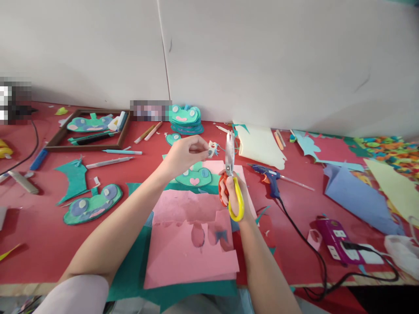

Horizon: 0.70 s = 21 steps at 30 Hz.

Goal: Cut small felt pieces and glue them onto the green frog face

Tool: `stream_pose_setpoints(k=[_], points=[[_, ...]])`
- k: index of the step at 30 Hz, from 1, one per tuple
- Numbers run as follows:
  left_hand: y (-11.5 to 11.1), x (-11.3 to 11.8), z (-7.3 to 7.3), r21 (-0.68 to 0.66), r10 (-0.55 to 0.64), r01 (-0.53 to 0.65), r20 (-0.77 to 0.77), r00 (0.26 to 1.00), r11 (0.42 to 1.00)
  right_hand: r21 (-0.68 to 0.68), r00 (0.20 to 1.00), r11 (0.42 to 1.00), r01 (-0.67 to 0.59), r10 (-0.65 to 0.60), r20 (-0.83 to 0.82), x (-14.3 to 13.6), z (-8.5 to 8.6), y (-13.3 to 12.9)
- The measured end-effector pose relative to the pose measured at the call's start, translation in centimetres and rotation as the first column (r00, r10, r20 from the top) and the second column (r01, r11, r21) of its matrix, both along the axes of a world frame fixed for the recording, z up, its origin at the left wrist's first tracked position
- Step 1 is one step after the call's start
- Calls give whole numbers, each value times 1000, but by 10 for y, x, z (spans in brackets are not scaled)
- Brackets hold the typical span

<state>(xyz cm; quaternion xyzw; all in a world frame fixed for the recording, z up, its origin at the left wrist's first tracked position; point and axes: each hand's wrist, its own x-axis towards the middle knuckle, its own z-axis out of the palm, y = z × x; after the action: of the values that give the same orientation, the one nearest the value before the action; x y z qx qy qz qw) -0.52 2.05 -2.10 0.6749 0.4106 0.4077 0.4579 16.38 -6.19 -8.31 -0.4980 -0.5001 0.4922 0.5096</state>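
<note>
My left hand (193, 150) pinches a small whitish scrap (213, 148) between thumb and fingers, just left of the scissor blades. In my right hand (233, 192) are scissors (229, 161) with red and yellow handles, their blades pointing up and away, looking closed together. Below both hands lies a green felt frog face (193, 175) with a pink heart. Pink felt sheets (193, 257) with cut-out holes rest nearer me, over dark green felt (131, 261). A second frog face (93, 204) lies to the left, and a stack of them (185, 118) stands by the wall.
A brown frame (88, 147) with markers sits at the back left. On the right are a blue glue gun (269, 175) with a cable, a purple power strip (338, 240), cream felt (258, 144) and blue felt (360, 196). A white wall (262, 61) bounds the red table.
</note>
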Motion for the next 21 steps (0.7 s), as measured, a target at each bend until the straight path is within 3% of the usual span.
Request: stream_pose_setpoints(k=[6,17,21], points=[[-1,2,2,15,25,-26,48,999,1000,-11,1000,1000,-18,18,-5,0,-2,1],[-4,5,5,76,110,-105,-63,992,992,-14,999,1000,-3,3,-51,-3,-6,1],[-2,5,2,43,70,-70,-3,998,997,-21,999,1000,-8,7,-47,-3,-7,1]])
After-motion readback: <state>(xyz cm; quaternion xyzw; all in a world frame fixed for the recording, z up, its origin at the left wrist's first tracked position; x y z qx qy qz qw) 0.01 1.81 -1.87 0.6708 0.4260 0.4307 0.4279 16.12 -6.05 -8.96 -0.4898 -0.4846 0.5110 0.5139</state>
